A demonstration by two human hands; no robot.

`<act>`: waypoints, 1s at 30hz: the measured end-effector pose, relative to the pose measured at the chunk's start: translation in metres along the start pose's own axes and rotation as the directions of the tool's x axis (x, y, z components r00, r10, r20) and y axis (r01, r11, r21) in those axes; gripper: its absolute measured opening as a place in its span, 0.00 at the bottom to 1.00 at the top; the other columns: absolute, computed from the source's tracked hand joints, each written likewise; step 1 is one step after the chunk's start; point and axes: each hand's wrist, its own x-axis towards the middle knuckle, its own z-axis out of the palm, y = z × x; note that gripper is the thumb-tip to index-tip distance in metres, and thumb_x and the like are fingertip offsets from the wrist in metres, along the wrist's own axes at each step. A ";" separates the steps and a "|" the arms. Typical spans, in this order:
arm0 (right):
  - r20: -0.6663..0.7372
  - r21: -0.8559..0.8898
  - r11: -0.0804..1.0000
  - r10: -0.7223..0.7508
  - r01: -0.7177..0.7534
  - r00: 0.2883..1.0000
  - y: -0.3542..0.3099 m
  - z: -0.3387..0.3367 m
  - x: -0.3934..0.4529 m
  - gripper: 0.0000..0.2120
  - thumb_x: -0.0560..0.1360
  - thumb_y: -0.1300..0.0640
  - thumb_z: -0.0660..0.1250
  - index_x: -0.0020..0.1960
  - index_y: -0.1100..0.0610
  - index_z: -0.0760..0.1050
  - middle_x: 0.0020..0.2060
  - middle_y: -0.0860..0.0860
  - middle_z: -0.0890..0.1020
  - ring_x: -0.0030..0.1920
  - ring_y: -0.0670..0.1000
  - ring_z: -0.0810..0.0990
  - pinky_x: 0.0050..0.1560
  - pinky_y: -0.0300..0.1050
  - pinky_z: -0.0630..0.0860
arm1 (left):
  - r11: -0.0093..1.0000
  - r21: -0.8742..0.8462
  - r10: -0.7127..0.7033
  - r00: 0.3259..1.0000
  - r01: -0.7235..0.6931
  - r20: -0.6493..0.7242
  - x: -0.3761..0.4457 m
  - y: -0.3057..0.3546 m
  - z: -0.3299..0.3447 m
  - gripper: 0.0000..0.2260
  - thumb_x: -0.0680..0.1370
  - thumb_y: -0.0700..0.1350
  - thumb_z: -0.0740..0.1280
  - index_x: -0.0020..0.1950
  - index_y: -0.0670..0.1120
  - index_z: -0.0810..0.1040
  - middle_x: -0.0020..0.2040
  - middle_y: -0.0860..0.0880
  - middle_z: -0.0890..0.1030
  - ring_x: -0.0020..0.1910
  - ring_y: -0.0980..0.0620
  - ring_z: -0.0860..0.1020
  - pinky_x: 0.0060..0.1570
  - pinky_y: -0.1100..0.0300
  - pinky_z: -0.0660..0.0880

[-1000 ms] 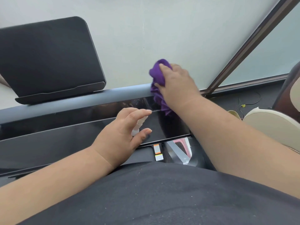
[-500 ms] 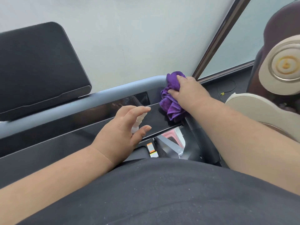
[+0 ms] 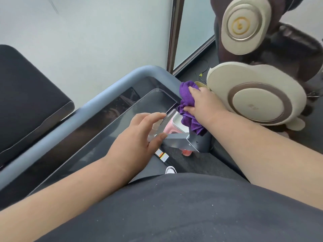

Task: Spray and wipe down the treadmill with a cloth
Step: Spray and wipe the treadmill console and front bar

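Here the treadmill console (image 3: 111,119) presents a glossy black panel with rounded corners, bordered by a matte blue-grey tubular handrail (image 3: 97,95) that bends at the far right corner. The panel surface is smooth and reflective; the rail is rounded and non-reflective. A flat black tablet holder (image 3: 29,100) with a lipped lower edge stands at the upper left.

The right hand (image 3: 204,102) presses a bunched purple cloth (image 3: 187,109) against the right end of the console, at the corner where the rail turns down; the fingers are curled over the cloth and grip it. The cloth is soft, crumpled and folded into loose ruffles.

The left hand (image 3: 139,137) holds a small translucent spray bottle (image 3: 154,128) between thumb and fingers, above the near right part of the panel. Most of the bottle is hidden by the hand.

Beyond the rail stands a cream and brown massage chair (image 3: 257,100) with round padded discs. A pink object (image 3: 173,131) shows below the console end.
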 end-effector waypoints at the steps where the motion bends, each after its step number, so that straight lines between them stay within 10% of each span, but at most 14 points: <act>1: -0.008 -0.003 1.000 0.023 -0.023 1.000 0.004 0.001 -0.010 0.27 0.74 0.41 0.71 0.67 0.51 0.68 0.56 0.57 0.74 0.55 0.62 0.75 0.55 0.54 0.76 | 1.000 -0.001 0.015 1.000 -0.015 0.011 -0.005 0.002 0.000 0.20 0.77 0.61 0.61 0.67 0.71 0.60 0.58 0.71 0.61 0.47 0.72 0.73 0.39 0.69 0.68; 14: -0.038 0.157 0.951 0.276 -0.267 0.961 0.033 0.001 -0.082 0.30 0.78 0.47 0.67 0.77 0.52 0.63 0.63 0.58 0.73 0.61 0.62 0.74 0.60 0.53 0.73 | 0.996 0.014 0.083 0.994 -0.085 0.069 -0.067 0.001 -0.006 0.20 0.75 0.70 0.56 0.67 0.72 0.61 0.60 0.72 0.61 0.42 0.57 0.78 0.41 0.53 0.79; 20: -0.264 0.243 0.969 0.106 -0.041 0.959 -0.014 -0.012 -0.058 0.31 0.77 0.48 0.69 0.77 0.53 0.64 0.65 0.57 0.73 0.63 0.59 0.73 0.64 0.54 0.72 | 0.999 0.020 0.038 0.999 -0.039 0.036 -0.070 0.004 -0.010 0.21 0.75 0.68 0.56 0.68 0.70 0.62 0.60 0.71 0.63 0.43 0.59 0.77 0.41 0.58 0.75; 30: -0.052 0.027 0.995 -0.091 0.092 0.995 -0.001 0.007 -0.017 0.36 0.75 0.45 0.71 0.77 0.49 0.59 0.67 0.54 0.70 0.63 0.59 0.72 0.60 0.55 0.75 | 0.995 -0.001 -0.102 0.995 0.102 0.015 -0.022 0.037 0.028 0.21 0.73 0.69 0.54 0.67 0.72 0.61 0.61 0.77 0.61 0.47 0.68 0.74 0.39 0.68 0.69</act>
